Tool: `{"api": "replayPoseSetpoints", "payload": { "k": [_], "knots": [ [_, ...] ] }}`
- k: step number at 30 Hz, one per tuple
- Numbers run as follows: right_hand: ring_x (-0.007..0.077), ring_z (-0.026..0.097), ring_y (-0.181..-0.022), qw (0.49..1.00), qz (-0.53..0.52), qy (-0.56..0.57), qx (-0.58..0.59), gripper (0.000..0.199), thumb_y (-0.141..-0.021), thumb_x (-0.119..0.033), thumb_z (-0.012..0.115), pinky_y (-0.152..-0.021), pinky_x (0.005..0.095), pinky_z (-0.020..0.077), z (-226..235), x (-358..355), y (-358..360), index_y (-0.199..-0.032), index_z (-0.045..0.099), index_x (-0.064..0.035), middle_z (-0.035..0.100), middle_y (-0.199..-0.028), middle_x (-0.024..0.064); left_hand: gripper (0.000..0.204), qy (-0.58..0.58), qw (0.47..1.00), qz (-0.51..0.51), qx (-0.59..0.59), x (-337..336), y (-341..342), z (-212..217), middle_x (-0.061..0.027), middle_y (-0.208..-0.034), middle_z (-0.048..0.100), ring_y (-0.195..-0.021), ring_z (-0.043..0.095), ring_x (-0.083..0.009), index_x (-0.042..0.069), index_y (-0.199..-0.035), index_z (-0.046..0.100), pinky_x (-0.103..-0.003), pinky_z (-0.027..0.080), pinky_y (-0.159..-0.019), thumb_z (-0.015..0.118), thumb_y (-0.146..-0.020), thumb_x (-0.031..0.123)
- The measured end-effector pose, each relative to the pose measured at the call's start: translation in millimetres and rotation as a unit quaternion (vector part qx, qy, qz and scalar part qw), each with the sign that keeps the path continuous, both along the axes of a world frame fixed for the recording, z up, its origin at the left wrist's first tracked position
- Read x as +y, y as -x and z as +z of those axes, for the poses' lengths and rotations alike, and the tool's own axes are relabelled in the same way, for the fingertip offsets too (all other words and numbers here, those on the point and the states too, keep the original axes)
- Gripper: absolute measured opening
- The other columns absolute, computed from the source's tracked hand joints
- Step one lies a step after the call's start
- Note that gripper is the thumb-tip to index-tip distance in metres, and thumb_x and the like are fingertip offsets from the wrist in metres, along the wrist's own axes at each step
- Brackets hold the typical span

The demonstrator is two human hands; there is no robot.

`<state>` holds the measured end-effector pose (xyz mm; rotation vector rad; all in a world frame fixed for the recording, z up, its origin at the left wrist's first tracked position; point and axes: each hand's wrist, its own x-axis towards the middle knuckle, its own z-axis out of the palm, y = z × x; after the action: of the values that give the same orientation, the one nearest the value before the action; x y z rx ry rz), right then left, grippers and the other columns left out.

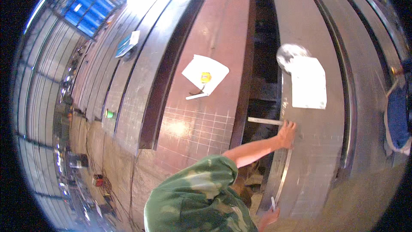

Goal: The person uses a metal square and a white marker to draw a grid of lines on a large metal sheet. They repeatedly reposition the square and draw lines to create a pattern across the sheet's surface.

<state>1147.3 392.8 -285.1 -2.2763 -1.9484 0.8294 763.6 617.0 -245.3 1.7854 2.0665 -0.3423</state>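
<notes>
My left hand [286,135] is closed around the corner of a metal square [283,175], reached out from a camouflage sleeve. The square's short leg [264,121] points left, past the edge of a grey steel beam [309,159] and over the dark gap. Its long leg runs toward me along the beam's face. Low in the view, my right hand [268,219] pinches a slim white stick [273,203], like chalk, near that leg's near end. Part of this hand is cut off by the lower edge and my sleeve.
White sheets [309,83] lie on the same beam beside a shiny round object [293,56]. On the reddish beam [223,17] are white paper [214,66], a yellow tape measure [206,77] and scribed grid lines. Cables [109,189] cross the floor. Blue clothing [398,118] shows far right.
</notes>
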Motion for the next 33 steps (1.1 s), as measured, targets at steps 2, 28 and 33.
{"api": "replayPoseSetpoints", "payload": {
  "k": [2,28,33],
  "knots": [
    [0.0371,0.067,-0.087,1.000,0.009,-0.011,0.005,0.024,-0.082,-0.010,0.075,-0.075,0.0460,0.0523,3.8,-0.8,-4.7,-0.104,0.070,-0.0014,0.070,-0.095,0.0205,0.095,0.001,1.000,0.022,-0.020,-4.4,-1.3,9.6,-0.0225,-0.151,0.037,-0.144,0.029,-0.0396,0.000,-0.137,0.059,-0.064,0.022,-0.116,0.073,-0.073,0.067],
    [0.0412,0.066,-0.092,0.993,0.066,-0.100,0.012,0.026,-0.081,-0.014,0.075,-0.078,0.0514,0.0512,3.3,2.5,-13.4,-0.106,0.069,-0.0089,0.070,-0.096,0.0176,0.139,-0.014,0.997,0.075,-0.012,-10.1,-12.1,-6.0,-0.0217,-0.161,0.023,-0.150,0.022,-0.0362,-0.008,-0.155,0.021,-0.066,0.020,-0.117,0.081,-0.060,0.074],
    [0.0411,0.066,-0.091,0.998,0.041,-0.036,-0.010,0.023,-0.083,-0.015,0.073,-0.079,0.0511,0.0515,11.7,2.3,-1.6,-0.105,0.070,-0.0094,0.070,-0.095,0.0150,0.144,0.002,0.997,0.077,-0.018,-11.7,-13.1,-3.8,-0.0253,-0.161,0.020,-0.152,0.020,-0.0373,-0.008,-0.156,0.011,-0.065,0.021,-0.118,0.084,-0.060,0.070]
  ]
}}
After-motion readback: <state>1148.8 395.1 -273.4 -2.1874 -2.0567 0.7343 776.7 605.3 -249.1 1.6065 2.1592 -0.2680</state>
